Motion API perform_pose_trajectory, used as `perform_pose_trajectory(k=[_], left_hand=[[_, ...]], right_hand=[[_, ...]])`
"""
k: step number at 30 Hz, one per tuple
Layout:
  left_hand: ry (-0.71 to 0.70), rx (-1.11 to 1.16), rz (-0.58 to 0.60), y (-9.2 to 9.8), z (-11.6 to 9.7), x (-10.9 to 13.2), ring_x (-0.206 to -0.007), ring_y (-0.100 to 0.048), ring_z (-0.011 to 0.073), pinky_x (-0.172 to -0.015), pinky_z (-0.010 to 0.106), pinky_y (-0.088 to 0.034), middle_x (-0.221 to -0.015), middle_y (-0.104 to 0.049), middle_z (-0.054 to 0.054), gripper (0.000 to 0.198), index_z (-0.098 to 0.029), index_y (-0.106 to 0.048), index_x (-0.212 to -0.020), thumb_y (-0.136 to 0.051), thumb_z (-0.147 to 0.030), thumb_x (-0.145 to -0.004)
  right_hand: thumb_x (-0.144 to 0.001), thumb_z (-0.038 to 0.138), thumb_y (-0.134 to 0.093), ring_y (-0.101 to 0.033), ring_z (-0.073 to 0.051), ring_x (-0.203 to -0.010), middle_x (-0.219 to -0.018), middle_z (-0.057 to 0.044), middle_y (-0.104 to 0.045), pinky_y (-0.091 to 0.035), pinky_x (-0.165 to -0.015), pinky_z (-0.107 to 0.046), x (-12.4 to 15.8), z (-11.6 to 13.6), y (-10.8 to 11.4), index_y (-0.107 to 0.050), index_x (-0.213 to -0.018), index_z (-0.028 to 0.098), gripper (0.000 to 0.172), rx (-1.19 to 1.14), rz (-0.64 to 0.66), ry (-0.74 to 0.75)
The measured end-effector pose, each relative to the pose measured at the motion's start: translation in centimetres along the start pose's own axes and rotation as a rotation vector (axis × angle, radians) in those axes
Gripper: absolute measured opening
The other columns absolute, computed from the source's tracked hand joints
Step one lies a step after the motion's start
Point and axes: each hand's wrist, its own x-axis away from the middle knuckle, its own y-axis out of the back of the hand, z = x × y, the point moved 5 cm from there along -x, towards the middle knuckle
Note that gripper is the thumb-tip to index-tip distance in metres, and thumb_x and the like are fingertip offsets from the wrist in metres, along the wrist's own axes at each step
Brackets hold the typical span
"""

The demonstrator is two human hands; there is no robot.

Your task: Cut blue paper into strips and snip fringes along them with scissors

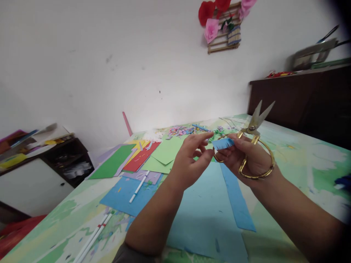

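Note:
My right hand (253, 155) holds a pair of gold-handled scissors (252, 128). One handle loop hangs around the hand, and the parted blades point up and away. Between the thumb and fingers of that same hand is a small blue paper strip (222, 144) with a fringed edge. My left hand (190, 157) is just left of the strip, thumb and forefinger apart, with nothing seen in it. Beneath both hands lie a large light blue sheet (203, 212) and a narrow blue strip of paper (237, 197).
Green card (112, 162), red card (141, 157) and a blue sheet (126, 195) lie on the left of the patterned table (298, 204). White sticks (93, 237) rest near the front left. Colourful paper scraps (181, 130) are heaped by the wall. A dark cabinet (290, 95) stands at right.

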Motion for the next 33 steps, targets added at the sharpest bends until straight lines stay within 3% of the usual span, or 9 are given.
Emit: perform_pose_trajectory(k=[2, 5, 10, 15, 19, 22, 27, 33], left_hand=[[-0.143, -0.026, -0.013, 0.2, -0.3, 0.0, -0.084, -0.047, 0.0119, -0.067, 0.022, -0.044, -0.096, -0.046, 0.004, 0.027, -0.027, -0.057, -0.100, -0.052, -0.019, -0.074], [-0.251, -0.068, -0.069, 0.5, -0.6, 0.0, -0.090, -0.048, 0.0132, -0.079, 0.027, -0.042, -0.093, -0.048, 0.003, 0.015, -0.024, -0.062, -0.084, -0.055, -0.017, -0.073], [-0.132, 0.068, -0.165, 0.9, -0.3, 0.0, -0.092, -0.055, 0.0136, -0.085, 0.031, -0.042, -0.091, -0.060, 0.003, 0.006, -0.020, -0.057, -0.078, -0.051, -0.019, -0.077], [0.119, 0.297, -0.195, 0.9, 0.8, -0.2, -0.072, -0.062, 0.0128, -0.074, 0.030, -0.047, -0.070, -0.065, 0.000, 0.013, -0.018, -0.052, -0.082, -0.058, -0.021, -0.071], [0.259, 0.344, -0.171, 0.8, 1.4, -0.3, -0.062, -0.061, 0.0116, -0.067, 0.028, -0.046, -0.063, -0.065, -0.001, 0.017, -0.017, -0.051, -0.081, -0.061, -0.021, -0.068], [0.276, 0.329, -0.120, 0.6, 1.5, -0.4, -0.058, -0.058, 0.0097, -0.062, 0.025, -0.045, -0.058, -0.063, -0.001, 0.011, -0.014, -0.053, -0.069, -0.063, -0.020, -0.066], [0.299, 0.369, -0.058, 0.2, 1.8, -0.3, -0.063, -0.057, 0.0098, -0.064, 0.025, -0.044, -0.062, -0.061, -0.001, 0.009, -0.015, -0.059, -0.076, -0.058, -0.022, -0.070], [0.357, 0.427, -0.059, -0.1, 2.1, -0.2, -0.067, -0.060, 0.0118, -0.066, 0.026, -0.044, -0.064, -0.064, 0.000, 0.020, -0.016, -0.053, -0.088, -0.059, -0.017, -0.069]], right_hand=[[-0.071, 0.034, -0.051, -0.043, -0.012, -0.054, -0.057, 0.002, -0.040, -0.040, -0.052, -0.029, 0.2, -0.4, -0.3, -0.043, -0.063, 0.022, 0.016, -0.063, -0.002, -0.064], [-0.069, 0.033, -0.054, -0.043, -0.012, -0.054, -0.057, 0.003, -0.041, -0.039, -0.052, -0.028, 0.5, -1.2, -0.9, -0.045, -0.063, 0.021, 0.016, -0.178, -0.014, -0.181], [-0.071, 0.042, -0.048, -0.045, -0.013, -0.055, -0.059, 0.000, -0.047, -0.038, -0.051, -0.028, 0.3, -2.1, -1.0, -0.045, -0.064, 0.021, 0.023, -0.140, 0.035, -0.226], [-0.074, 0.048, -0.043, -0.039, -0.011, -0.048, -0.055, 0.003, -0.041, -0.032, -0.047, -0.026, -0.8, -1.2, 1.3, -0.043, -0.062, 0.020, 0.031, 0.227, 0.069, -0.076], [-0.071, 0.042, -0.051, -0.037, -0.011, -0.050, -0.054, 0.004, -0.039, -0.030, -0.049, -0.025, -0.7, 0.9, 2.2, -0.043, -0.063, 0.020, 0.025, 0.960, 0.128, -0.016], [-0.071, 0.044, -0.052, -0.038, -0.012, -0.054, -0.057, 0.003, -0.041, -0.031, -0.051, -0.025, -0.2, 1.7, 1.8, -0.043, -0.064, 0.019, 0.027, 1.276, 0.281, 0.016], [-0.072, 0.054, -0.046, -0.041, -0.013, -0.054, -0.059, 0.002, -0.046, -0.032, -0.051, -0.025, -0.1, 1.5, 1.7, -0.044, -0.066, 0.019, 0.035, 1.430, 0.384, 0.029], [-0.074, 0.060, -0.038, -0.042, -0.012, -0.053, -0.059, 0.001, -0.047, -0.030, -0.050, -0.024, -0.2, 1.4, 1.7, -0.044, -0.067, 0.019, 0.042, 1.489, 0.390, 0.038]])
